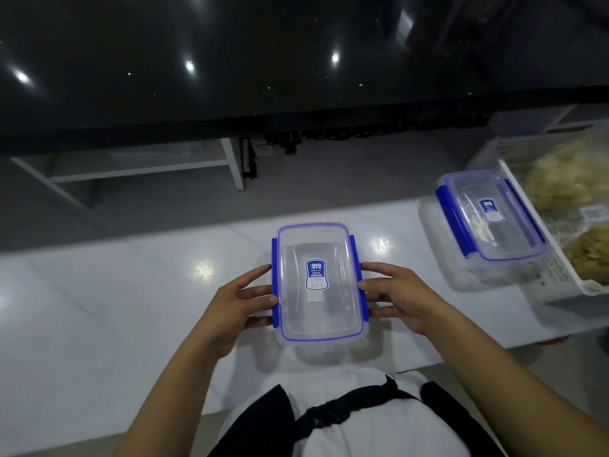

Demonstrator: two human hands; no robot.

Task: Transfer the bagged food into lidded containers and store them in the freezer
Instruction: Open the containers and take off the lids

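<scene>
A clear lidded container (pixel 318 318) with blue side clips and a blue label sits on the white counter (pixel 131 308) in front of me. My left hand (pixel 245 300) holds its left side, fingers curled on the blue clip. My right hand (pixel 397 296) grips the right clip the same way. The container looks empty. A second clear container (pixel 494 222) with blue clips stands to the right, its lid on. Bags of pale food (pixel 573 179) lie in a white basket (pixel 527 209) at the far right.
A dark glossy counter (pixel 263 61) runs across the top of the view, with a white shelf frame (pixel 138 169) and dark bottles beneath it. The white counter's near edge is close to my body.
</scene>
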